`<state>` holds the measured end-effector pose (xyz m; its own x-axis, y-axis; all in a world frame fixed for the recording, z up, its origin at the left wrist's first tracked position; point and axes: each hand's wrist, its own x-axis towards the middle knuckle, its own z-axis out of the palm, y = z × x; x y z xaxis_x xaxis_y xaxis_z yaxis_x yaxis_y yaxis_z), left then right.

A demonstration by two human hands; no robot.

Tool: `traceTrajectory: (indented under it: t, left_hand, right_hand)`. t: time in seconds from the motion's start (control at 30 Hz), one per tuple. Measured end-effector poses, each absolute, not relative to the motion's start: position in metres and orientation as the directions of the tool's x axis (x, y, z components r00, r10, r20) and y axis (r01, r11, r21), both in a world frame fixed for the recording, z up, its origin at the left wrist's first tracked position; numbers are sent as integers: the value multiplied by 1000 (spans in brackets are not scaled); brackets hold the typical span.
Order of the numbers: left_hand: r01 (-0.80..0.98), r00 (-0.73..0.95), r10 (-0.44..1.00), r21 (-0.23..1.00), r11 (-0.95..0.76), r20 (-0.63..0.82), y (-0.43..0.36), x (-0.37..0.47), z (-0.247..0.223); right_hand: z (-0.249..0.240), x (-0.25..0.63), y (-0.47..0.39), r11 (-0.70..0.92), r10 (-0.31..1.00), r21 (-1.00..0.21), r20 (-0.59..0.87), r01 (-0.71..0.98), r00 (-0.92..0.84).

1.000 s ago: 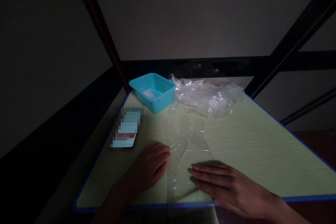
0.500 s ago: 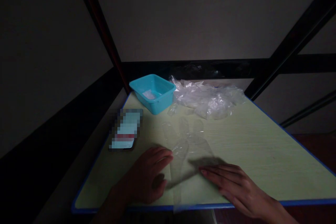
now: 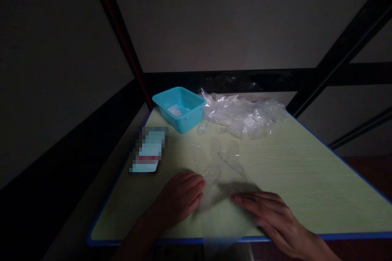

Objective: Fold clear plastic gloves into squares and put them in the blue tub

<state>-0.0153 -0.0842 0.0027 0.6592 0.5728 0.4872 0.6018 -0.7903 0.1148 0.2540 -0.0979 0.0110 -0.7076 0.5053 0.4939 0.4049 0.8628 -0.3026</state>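
Note:
A clear disposable plastic glove (image 3: 226, 163) lies on the table, its finger ends pointing away from me. Its near end hangs over the blue front edge. My left hand (image 3: 183, 197) is at the glove's left side, thumb and fingers drawn together on the thin film; the exact grip is hard to see. Across from it, my right hand (image 3: 269, 214) rests with fingers stretched out, their tips on the glove's right side. Dim light makes the glove's outline faint.
A turquoise plastic basin (image 3: 190, 120) with a whitish piece inside stands at the back left. Beside it spreads a heap of crumpled clear plastic (image 3: 248, 116). A phone (image 3: 150, 151), partly pixelated, lies near the left edge of the table (image 3: 306, 179). Walls rise behind and to the left.
My left thumb has closed up to the fingers, and that hand has shifted slightly right. The glove's film has creased differently. My right hand has barely moved.

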Motion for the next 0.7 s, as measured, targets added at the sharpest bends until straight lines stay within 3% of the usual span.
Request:
traceTrajectory:
  t: [0.37,0.7]
  left_hand:
    - [574,689,537,85,-814,487,-81,-12,-4]
    - [571,686,526,75,-818,503,-81,-13,-3]
  right_hand:
    - [22,249,-97,940,330,-82,458,330,-825]
    - [14,271,-86,841,488,5,427,541,-762]
